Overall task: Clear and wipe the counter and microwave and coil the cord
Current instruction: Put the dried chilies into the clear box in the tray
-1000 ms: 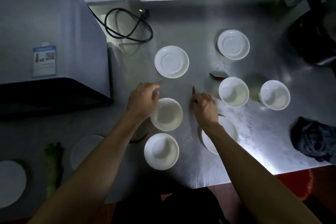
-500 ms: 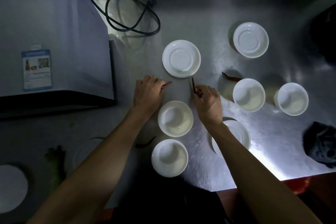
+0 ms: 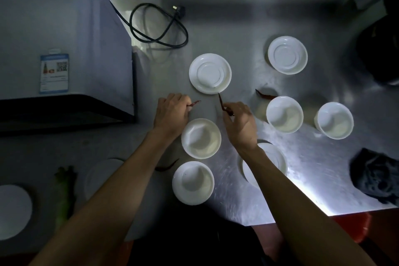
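Left hand has its fingers curled round a dried red chili, tip poking out toward the right. Right hand pinches a second dried chili, tip pointing up at the saucer. Both hands sit just above the near bowl on the steel tabletop. Two more chilies loose: one behind the middle bowl, one under the left forearm. Microwave at left, its black cord lying in a loose loop beside it. Dark cloth at right edge.
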Demonstrator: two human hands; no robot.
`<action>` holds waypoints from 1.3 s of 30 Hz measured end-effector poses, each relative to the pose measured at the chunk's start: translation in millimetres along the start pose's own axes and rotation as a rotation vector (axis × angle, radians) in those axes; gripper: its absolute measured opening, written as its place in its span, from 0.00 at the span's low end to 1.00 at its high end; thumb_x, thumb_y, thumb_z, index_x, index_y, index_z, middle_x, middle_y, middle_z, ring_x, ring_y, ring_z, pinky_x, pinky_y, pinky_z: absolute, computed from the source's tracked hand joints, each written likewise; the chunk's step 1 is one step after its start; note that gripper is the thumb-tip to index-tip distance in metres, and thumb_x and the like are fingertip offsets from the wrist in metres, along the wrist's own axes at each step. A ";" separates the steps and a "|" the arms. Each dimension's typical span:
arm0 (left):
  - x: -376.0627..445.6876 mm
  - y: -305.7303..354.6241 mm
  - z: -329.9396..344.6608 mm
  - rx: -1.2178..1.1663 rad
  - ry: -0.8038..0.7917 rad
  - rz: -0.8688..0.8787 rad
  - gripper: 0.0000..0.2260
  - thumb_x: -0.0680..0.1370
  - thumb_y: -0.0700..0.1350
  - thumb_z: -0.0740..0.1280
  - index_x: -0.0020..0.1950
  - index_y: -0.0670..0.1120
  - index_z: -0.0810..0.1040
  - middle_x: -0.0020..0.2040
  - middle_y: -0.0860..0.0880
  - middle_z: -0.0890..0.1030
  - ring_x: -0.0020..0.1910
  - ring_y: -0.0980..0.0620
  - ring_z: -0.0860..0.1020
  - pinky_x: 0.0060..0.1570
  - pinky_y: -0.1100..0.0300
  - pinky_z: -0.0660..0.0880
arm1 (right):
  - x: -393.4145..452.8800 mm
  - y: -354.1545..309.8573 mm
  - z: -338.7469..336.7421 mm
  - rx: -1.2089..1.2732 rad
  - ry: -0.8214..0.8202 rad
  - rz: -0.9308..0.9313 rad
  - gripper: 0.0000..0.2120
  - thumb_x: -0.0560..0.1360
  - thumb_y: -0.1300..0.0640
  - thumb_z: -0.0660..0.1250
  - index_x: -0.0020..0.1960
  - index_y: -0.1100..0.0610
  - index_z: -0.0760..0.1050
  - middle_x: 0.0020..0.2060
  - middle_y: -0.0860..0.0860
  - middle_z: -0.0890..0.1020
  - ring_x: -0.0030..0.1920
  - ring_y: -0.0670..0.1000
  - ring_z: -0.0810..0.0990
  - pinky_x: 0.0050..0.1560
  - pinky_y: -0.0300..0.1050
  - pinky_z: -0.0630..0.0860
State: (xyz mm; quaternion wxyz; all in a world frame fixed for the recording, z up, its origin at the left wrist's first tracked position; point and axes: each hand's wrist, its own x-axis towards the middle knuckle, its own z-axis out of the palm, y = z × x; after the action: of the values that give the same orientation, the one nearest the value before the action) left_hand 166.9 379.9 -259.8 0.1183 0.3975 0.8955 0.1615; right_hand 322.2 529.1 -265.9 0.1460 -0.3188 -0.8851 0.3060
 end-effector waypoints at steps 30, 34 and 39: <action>-247.3 -63.7 -78.5 -0.104 0.381 -0.387 0.10 0.75 0.43 0.63 0.52 0.46 0.81 0.47 0.47 0.83 0.46 0.44 0.79 0.50 0.45 0.74 | -109.1 -157.7 49.4 0.165 -0.337 -0.510 0.07 0.76 0.62 0.69 0.53 0.57 0.82 0.45 0.52 0.81 0.46 0.54 0.79 0.47 0.54 0.77; -299.6 -103.1 -90.6 -0.087 0.388 -0.470 0.12 0.77 0.46 0.60 0.55 0.50 0.81 0.50 0.49 0.83 0.49 0.45 0.78 0.51 0.48 0.74 | -140.2 -200.6 75.0 0.168 -0.353 -0.586 0.07 0.75 0.62 0.70 0.52 0.56 0.82 0.44 0.52 0.81 0.45 0.53 0.78 0.46 0.50 0.75; -374.6 -151.0 -115.7 -0.017 0.465 -0.524 0.13 0.75 0.46 0.59 0.52 0.48 0.82 0.45 0.48 0.84 0.43 0.43 0.78 0.43 0.48 0.70 | -190.6 -262.5 109.1 0.216 -0.364 -0.602 0.08 0.75 0.63 0.70 0.53 0.56 0.83 0.45 0.51 0.83 0.45 0.51 0.79 0.47 0.46 0.76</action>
State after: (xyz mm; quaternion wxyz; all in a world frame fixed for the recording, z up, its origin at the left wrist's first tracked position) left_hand 271.5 -19.1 -180.0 -0.0483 0.1056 0.9687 0.2193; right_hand 291.7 195.6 -195.4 0.1025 0.0327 -0.9134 0.3926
